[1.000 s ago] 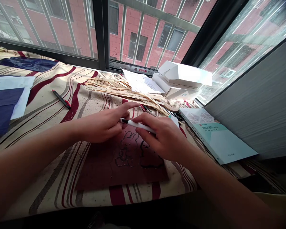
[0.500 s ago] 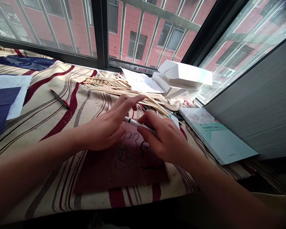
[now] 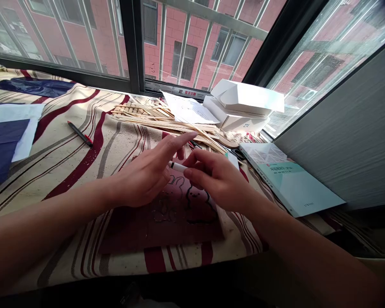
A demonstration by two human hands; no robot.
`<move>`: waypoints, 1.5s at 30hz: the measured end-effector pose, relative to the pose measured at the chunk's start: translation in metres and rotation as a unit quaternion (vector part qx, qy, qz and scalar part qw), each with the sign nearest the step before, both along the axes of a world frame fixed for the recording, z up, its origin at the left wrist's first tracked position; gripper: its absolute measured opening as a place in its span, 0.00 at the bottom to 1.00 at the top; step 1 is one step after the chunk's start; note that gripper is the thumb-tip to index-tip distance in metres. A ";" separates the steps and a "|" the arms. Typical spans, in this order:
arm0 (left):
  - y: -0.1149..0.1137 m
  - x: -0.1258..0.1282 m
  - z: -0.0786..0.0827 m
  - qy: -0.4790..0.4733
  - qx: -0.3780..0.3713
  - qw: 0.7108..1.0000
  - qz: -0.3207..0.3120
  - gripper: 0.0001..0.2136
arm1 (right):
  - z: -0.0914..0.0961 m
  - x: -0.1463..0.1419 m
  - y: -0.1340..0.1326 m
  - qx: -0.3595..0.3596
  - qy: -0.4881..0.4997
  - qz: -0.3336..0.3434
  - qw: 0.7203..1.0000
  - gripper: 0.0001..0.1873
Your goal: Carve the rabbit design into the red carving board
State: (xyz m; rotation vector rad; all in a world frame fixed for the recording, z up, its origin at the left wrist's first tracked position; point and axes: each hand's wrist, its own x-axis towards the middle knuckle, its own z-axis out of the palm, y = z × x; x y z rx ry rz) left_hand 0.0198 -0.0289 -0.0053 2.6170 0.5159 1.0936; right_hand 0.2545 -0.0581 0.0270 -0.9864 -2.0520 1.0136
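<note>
Okay, so the right hand [image 3: 216,182] is curling its fingers around a white marker [image 3: 179,167] and gripping it, while the left hand [image 3: 144,177] is hanging open, fingers spread, just beside the marker's dark tip. Underneath, a dark red sheet [image 3: 131,231] with black rabbit outlines is lying on a striped cloth [image 3: 51,149]. Farther off, wooden sticks [image 3: 154,115], a teal book [image 3: 291,179] and a white ZTE box [image 3: 235,122] are sitting near the window [image 3: 192,42].

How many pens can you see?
3: a white marker pen held by the right hand, a slim black pen with red tip on striped cloth, and a black-and-red pen beside thin wooden sticks. More may be hidden.
</note>
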 end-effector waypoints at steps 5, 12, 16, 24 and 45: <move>0.003 -0.002 -0.006 -0.011 -0.020 1.000 0.000 0.42 | 0.000 -0.002 -0.002 0.182 -0.093 0.000 0.979 0.04; 0.012 -0.010 0.002 0.059 -0.086 0.995 0.009 0.32 | 0.000 0.009 0.010 0.118 -0.119 -0.002 0.986 0.12; 0.017 -0.018 0.017 0.082 -0.105 0.983 0.127 0.20 | 0.003 0.058 0.029 0.101 -0.116 -0.084 0.985 0.14; 0.032 -0.027 0.020 0.222 -0.088 0.927 0.288 0.24 | 0.000 0.109 0.024 0.196 -0.384 0.085 0.898 0.13; 0.031 -0.022 0.005 0.225 0.069 0.961 0.148 0.22 | -0.010 0.070 0.059 0.163 -0.154 0.170 0.960 0.09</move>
